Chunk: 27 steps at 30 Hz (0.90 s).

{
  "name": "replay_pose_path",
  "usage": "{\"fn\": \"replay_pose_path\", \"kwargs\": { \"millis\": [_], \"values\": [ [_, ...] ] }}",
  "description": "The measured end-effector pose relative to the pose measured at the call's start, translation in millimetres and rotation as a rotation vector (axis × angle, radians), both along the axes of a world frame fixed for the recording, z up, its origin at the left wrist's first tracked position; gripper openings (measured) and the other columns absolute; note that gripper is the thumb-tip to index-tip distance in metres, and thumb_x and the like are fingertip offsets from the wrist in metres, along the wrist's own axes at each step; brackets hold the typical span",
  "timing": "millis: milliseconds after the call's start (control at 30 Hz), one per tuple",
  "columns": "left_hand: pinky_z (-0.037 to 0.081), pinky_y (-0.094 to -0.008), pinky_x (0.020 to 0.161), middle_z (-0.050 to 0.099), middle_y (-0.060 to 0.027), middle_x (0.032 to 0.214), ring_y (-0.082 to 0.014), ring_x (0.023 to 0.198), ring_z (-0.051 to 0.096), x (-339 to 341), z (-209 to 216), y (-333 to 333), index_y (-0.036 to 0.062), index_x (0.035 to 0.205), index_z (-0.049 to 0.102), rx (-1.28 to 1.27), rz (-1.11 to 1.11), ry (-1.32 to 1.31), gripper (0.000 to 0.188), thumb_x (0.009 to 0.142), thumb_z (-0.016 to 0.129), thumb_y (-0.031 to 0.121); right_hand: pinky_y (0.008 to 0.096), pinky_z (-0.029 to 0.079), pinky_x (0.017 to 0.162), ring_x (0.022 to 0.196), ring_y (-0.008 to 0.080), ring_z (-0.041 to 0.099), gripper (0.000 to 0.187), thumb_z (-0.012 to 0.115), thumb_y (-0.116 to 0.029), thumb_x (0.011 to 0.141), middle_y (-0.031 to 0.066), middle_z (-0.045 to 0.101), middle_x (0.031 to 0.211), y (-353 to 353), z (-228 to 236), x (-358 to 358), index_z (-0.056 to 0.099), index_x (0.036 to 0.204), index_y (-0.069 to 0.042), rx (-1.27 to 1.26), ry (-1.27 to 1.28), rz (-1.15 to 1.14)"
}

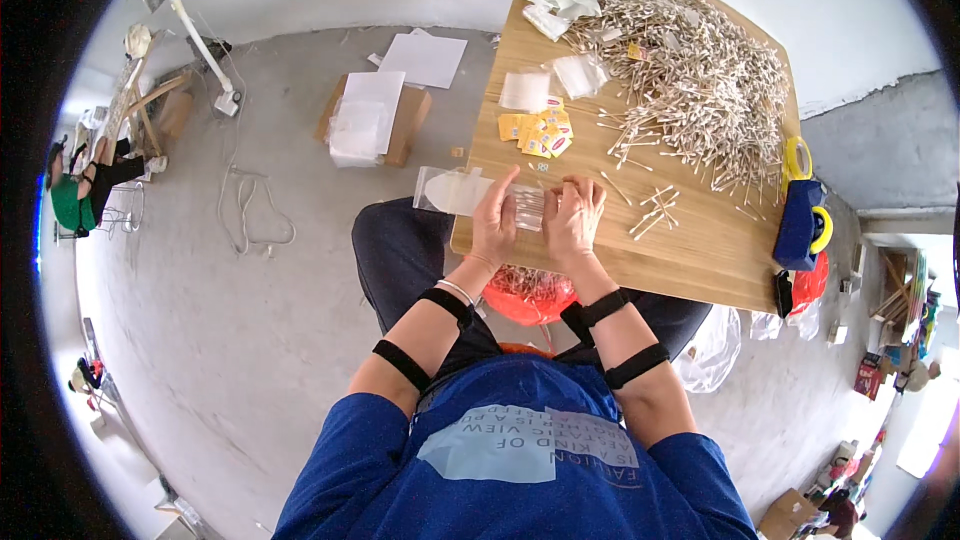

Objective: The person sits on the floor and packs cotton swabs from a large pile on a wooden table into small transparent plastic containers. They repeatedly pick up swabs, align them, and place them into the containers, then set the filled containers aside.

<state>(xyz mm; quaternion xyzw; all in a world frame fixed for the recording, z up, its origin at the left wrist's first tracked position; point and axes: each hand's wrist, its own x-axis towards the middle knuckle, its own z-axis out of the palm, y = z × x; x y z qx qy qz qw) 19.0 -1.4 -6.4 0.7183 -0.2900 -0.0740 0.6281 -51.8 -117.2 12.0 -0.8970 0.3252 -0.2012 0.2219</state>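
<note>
At the table's near left edge, both hands are on a clear plastic bag (432, 185) with a row of cotton swabs (528, 208) showing between them. My left hand (494, 223) grips the bag's middle, its fingers pointing forward. My right hand (574, 220) has its fingers curled in at the right end of the swabs; its fingertips are partly hidden. A white sheet or flap (460, 192) shows in the bag left of my left hand. Just beyond lie small yellow cards (540, 130). Several loose cotton swabs (656, 212) are scattered to the right.
A large heap of cotton swabs (700, 80) covers the table's (620, 252) far right. Clear bags (525, 92) lie at its left side. A blue tape dispenser (798, 225) stands at the right edge. Under the near edge is a red bag of swabs (530, 298). A cardboard box (408, 125) sits on the floor.
</note>
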Motion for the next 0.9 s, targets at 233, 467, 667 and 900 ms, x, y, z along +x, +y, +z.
{"fn": "replay_pose_path", "kwargs": {
  "millis": [233, 467, 667, 900],
  "values": [
    [0.040, -0.0401, 0.104, 0.054, -0.0225, 0.132, -0.0374, 0.123, 0.051, -3, 4, 1, 0.0004, 0.136, 0.045, 0.089, 0.047, 0.011, 0.046, 0.091, 0.045, -0.003, 0.0468, 0.039, 0.093, 0.110, 0.0337, 0.046, 0.015, 0.070, -0.014, 0.077, 0.0091, 0.055, 0.111, -37, 7, 4, 0.066, 0.090, -0.007, -0.136, 0.090, 0.184],
    [0.038, -0.0401, 0.107, 0.049, -0.0224, 0.137, -0.0362, 0.128, 0.047, -3, -4, -1, -0.0009, 0.139, 0.041, 0.097, 0.042, -0.071, 0.046, 0.093, 0.043, 0.000, 0.0464, 0.038, 0.094, 0.109, 0.0331, 0.047, 0.014, 0.070, -0.020, 0.078, 0.0093, 0.056, 0.106, -37, 10, 6, 0.068, 0.087, -0.009, -0.055, 0.053, 0.224],
    [0.038, -0.0413, 0.106, 0.052, -0.0218, 0.134, -0.0382, 0.125, 0.049, -3, -3, 0, 0.0002, 0.138, 0.043, 0.082, 0.039, -0.064, 0.048, 0.089, 0.044, -0.004, 0.0473, 0.039, 0.090, 0.107, 0.0338, 0.048, 0.018, 0.072, -0.021, 0.076, 0.0113, 0.055, 0.103, -23, 12, -7, 0.066, 0.087, -0.007, -0.053, 0.139, 0.201],
    [0.038, -0.0406, 0.106, 0.053, -0.0204, 0.133, -0.0366, 0.125, 0.050, -2, 2, -1, 0.0012, 0.137, 0.044, 0.076, 0.052, -0.068, 0.049, 0.089, 0.045, -0.005, 0.0474, 0.041, 0.088, 0.106, 0.0339, 0.048, 0.015, 0.069, -0.016, 0.077, 0.0121, 0.055, 0.103, -23, 12, -5, 0.064, 0.085, -0.004, -0.031, 0.175, 0.221]
  ]
}}
